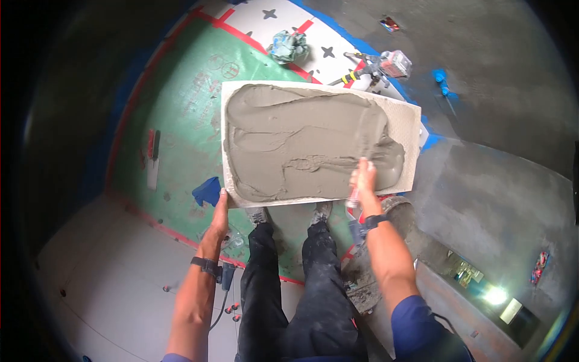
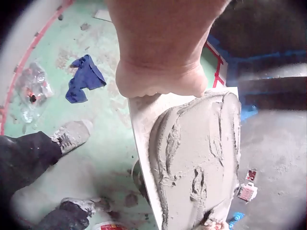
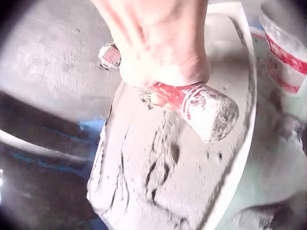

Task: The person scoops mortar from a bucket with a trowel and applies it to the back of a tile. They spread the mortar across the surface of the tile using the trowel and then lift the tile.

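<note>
Right now we are holding the tile (image 1: pixel 405 118) level above the green floor (image 1: pixel 181 127) so the mortar (image 1: pixel 301 142) is staying put, our left hand (image 1: pixel 220 210) gripping its near left corner, our right hand (image 1: pixel 363 181) clenching the red trowel handle (image 3: pixel 192 101).

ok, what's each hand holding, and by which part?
Left hand grips the mortar-covered tile at its near left corner. Right hand grips a trowel by its red handle; the blade is not visible.
</note>
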A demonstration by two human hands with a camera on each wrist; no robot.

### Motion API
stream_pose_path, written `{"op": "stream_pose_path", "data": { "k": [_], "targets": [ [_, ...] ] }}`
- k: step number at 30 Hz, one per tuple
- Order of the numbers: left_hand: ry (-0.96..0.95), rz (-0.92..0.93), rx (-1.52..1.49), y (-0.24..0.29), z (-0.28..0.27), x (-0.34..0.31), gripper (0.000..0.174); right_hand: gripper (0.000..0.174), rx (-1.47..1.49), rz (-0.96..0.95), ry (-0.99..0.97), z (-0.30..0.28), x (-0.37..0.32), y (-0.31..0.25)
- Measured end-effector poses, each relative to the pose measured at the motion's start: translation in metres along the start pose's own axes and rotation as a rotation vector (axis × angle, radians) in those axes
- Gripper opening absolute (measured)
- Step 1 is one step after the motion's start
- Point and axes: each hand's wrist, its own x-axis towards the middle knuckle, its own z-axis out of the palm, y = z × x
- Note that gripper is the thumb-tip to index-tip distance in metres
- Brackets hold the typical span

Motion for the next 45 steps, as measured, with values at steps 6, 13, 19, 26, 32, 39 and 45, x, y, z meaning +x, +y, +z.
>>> {"op": "stream_pose_path", "data": {
  "k": [6, 13, 19, 26, 32, 39, 45],
  "targets": [
    [0.038, -0.044, 0.03, 0.014, 0.013, -0.003, 0.086, 0.034, -0.651, -0.322, -0.262, 0.0, -0.065, 0.018],
    [0.032, 0.066, 0.173, 0.03, 0.038, -0.016, 0.087, 0.036, -1.286, -0.575, 0.191, -0.141, 0.034, -0.039],
    [0.156, 0.101, 0.136, 0.021, 0.043, -0.005, 0.081, 0.035, -0.008, 0.014, -0.01, -0.125, 0.002, 0.017],
    [0.159, 0.116, 0.213, 0.007, 0.046, 0.0, 0.081, 0.042, -1.114, -0.481, 0.166, -0.247, 0.049, -0.039],
    [0.206, 0.093, 0.232, 0.031, 0.075, -0.015, 0.083, 0.037, 0.448, 0.155, 0.069, -0.108, 0.032, -0.055],
    [0.11, 0.123, 0.151, 0.018, 0.049, -0.004, 0.084, 0.047, 0.048, -0.098, -0.25, 0.053, -0.023, -0.021],
    [0.034, 0.097, 0.05, 0.038, 0.062, -0.028, 0.084, 0.043, -1.014, -0.416, -0.389, 0.038, -0.036, -0.066]
  ]
}}
